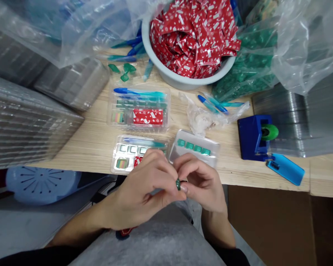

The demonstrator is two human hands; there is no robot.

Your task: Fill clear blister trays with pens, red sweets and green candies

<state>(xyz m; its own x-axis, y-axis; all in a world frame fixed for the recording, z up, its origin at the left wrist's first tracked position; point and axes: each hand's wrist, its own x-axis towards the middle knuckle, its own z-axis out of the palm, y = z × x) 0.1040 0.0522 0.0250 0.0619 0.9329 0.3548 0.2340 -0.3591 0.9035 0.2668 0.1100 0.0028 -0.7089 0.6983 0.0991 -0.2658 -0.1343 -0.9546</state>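
Observation:
My left hand [143,194] and my right hand [204,181] meet just past the table's front edge. Between their fingertips they pinch a small dark green piece [178,184], its details mostly hidden. Beyond my left hand lies a clear compartment tray [114,151] with a blue pen, a small pad of coloured strips and a red packet partly covered by my fingers. Above my right hand is a shallow pale plastic tray [208,138] carrying a row of several small green squares [190,146].
A filled clear box [166,127] sits farther back. Behind it stands a grey tub [192,83] of red packets. Stacked clear plastic boxes flank the table on the left [24,122] and right [291,118]. A blue tape dispenser [249,138] and blue cutter [287,170] lie right.

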